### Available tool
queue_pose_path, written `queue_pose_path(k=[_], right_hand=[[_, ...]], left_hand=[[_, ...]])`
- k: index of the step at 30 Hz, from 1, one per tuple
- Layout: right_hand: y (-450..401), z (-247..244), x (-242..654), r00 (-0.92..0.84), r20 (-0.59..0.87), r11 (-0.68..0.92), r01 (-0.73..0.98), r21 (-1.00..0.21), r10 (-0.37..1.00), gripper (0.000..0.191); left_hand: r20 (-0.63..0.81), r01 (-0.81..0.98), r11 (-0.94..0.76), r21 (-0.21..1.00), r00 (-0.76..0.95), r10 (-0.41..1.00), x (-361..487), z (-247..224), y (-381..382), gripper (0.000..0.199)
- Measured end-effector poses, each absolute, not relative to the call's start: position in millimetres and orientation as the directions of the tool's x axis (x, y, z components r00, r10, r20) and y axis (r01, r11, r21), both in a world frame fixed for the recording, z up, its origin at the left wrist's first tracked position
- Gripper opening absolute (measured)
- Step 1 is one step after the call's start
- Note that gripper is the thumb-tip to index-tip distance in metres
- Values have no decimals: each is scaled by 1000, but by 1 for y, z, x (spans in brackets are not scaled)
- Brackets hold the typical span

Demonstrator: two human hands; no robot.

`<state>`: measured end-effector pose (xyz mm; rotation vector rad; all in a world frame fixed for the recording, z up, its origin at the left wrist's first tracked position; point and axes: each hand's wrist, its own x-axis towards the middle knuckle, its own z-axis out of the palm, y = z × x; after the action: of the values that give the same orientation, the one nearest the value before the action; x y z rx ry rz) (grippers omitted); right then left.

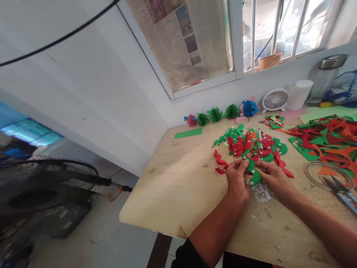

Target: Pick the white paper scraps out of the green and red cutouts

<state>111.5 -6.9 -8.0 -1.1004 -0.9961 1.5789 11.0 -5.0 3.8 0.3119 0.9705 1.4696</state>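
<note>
My left hand (237, 178) pinches the upper left part of a green paper cut-out (254, 175) with a wavy edge and small white squares stuck on it. At its right side, the fingers of my right hand (272, 178) are closed on the same piece. Just beyond both hands lies a heap of red paper cut-outs (239, 146) and green paper cut-outs (281, 147), many bearing white squares. Small white paper squares (261, 193) are scattered on the wooden table (178, 178) below my hands.
Scissors (341, 191) and a tape ring (329, 175) lie at the right, near red and green paper scraps (331, 137). Along the wall stand green honeycomb paper figures (215, 115), a small white fan (275, 99) and a glass bottle (325, 80). A green strip (188, 133) lies farther left.
</note>
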Motion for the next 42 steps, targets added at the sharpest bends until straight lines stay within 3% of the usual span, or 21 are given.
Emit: queue_pose_path(k=[25, 33, 42], right_hand=[[-2, -25, 112, -180, -78, -88, -48, -995, 981, 44], [-2, -19, 112, -167, -73, -90, -95, -991, 983, 34], [-2, -19, 112, -169, -59, -70, -59, -996, 984, 37]], left_hand=[[-362, -641, 109, 760, -277, 890, 15, -7, -3, 37], [-345, -652, 86, 754, -280, 896, 15, -10, -2, 33], [-358, -668, 89, 739, -278, 891, 16, -9, -2, 32]])
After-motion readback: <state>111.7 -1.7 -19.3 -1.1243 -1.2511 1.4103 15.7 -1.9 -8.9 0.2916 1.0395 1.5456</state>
